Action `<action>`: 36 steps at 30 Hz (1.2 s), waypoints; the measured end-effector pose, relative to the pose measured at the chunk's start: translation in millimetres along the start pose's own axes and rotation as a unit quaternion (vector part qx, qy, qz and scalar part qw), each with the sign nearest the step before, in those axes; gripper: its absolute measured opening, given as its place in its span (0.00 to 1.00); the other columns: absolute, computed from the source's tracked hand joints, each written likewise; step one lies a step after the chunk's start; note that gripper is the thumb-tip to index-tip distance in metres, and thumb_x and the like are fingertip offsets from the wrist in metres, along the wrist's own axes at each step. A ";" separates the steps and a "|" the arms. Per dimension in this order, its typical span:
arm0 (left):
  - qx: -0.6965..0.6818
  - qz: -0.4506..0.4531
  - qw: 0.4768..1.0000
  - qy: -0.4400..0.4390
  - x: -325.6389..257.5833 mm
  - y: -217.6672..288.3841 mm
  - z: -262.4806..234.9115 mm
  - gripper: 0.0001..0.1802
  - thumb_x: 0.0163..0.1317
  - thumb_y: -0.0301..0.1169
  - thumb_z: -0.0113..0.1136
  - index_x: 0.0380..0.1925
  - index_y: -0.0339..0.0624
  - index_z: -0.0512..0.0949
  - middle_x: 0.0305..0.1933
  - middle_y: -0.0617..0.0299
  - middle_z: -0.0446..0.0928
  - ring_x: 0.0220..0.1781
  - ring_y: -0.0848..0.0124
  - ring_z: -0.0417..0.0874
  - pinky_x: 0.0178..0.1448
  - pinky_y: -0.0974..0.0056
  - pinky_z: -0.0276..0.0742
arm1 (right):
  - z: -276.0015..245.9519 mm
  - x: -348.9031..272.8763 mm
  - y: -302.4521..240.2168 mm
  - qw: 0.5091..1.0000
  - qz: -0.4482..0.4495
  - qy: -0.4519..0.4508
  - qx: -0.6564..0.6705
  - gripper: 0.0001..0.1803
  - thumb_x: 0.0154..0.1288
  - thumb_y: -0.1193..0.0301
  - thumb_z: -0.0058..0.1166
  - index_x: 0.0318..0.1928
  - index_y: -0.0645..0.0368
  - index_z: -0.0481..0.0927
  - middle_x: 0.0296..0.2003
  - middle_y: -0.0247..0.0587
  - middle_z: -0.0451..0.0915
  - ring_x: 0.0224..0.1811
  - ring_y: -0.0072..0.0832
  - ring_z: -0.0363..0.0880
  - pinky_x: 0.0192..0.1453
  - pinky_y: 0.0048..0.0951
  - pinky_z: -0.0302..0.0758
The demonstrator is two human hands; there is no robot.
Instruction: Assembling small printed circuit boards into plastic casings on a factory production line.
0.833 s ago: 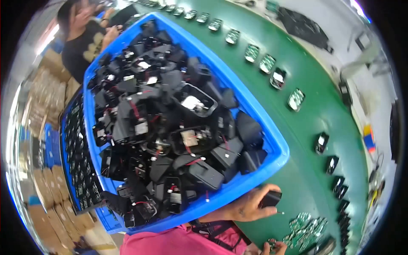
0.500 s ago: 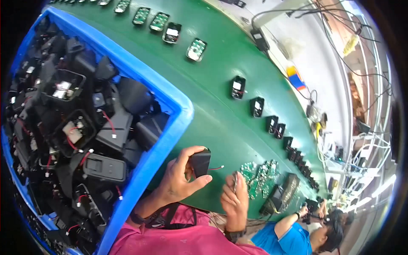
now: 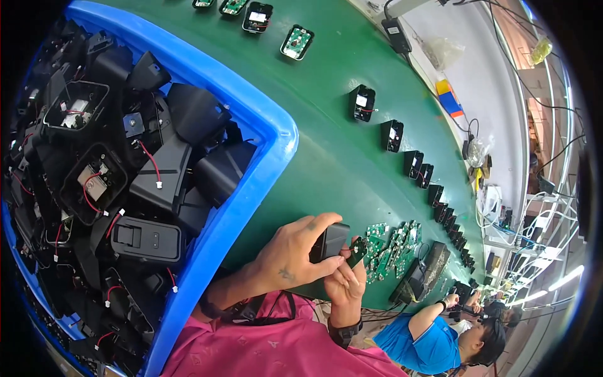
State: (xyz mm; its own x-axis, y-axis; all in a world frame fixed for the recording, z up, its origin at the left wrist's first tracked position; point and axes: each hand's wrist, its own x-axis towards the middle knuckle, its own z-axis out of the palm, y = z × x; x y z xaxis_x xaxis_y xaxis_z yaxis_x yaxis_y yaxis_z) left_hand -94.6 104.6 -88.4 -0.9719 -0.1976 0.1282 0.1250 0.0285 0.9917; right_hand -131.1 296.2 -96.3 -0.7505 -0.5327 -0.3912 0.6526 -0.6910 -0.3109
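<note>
Hands meet over the green belt (image 3: 326,157), just right of the blue bin (image 3: 251,188). Your left hand (image 3: 292,251) has its fingers wrapped around a black housing (image 3: 330,240). Your right hand (image 3: 345,283) pinches a small circuit board (image 3: 357,250) at the housing's edge. More boards (image 3: 392,242) lie just beyond.
</note>
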 end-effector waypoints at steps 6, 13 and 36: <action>0.033 0.007 0.999 -0.025 1.0 -5.3 0.1 0.33 0.53 0.36 0.69 0.58 0.38 0.70 0.45 0.49 0.79 0.36 0.61 0.82 0.38 0.61 0.78 | 9.7 4.2 -3.7 0.996 -0.026 -0.016 -0.087 0.13 0.77 0.70 0.48 0.58 0.60 0.74 0.41 0.42 0.72 0.18 0.11 0.64 0.18 0.13 0.58; -0.003 -0.018 1.000 -0.021 4.1 0.0 -7.0 0.31 0.54 0.34 0.69 0.58 0.38 0.70 0.39 0.53 0.79 0.33 0.68 0.80 0.37 0.64 0.77 | 8.3 4.5 4.2 0.982 -0.064 0.012 -0.179 0.12 0.78 0.71 0.45 0.56 0.61 0.76 0.42 0.42 0.75 0.16 0.11 0.63 0.17 0.13 0.59; -0.114 -0.052 0.992 -0.026 4.6 3.3 -7.0 0.31 0.57 0.33 0.68 0.59 0.36 0.68 0.29 0.64 0.75 0.27 0.80 0.74 0.31 0.71 0.70 | -1.4 2.3 -1.1 0.997 0.065 -0.006 0.038 0.17 0.80 0.68 0.41 0.58 0.68 0.71 0.36 0.37 0.70 0.20 0.14 0.66 0.19 0.15 0.64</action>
State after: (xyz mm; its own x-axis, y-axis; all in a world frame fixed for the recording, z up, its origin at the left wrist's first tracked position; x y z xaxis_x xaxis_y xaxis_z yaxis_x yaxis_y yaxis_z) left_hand -97.3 96.9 -84.6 -0.9901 -0.1373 0.0300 0.0592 -0.2136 0.9751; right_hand -133.4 296.4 -98.1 -0.6620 -0.6249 -0.4139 0.7345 -0.6509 -0.1921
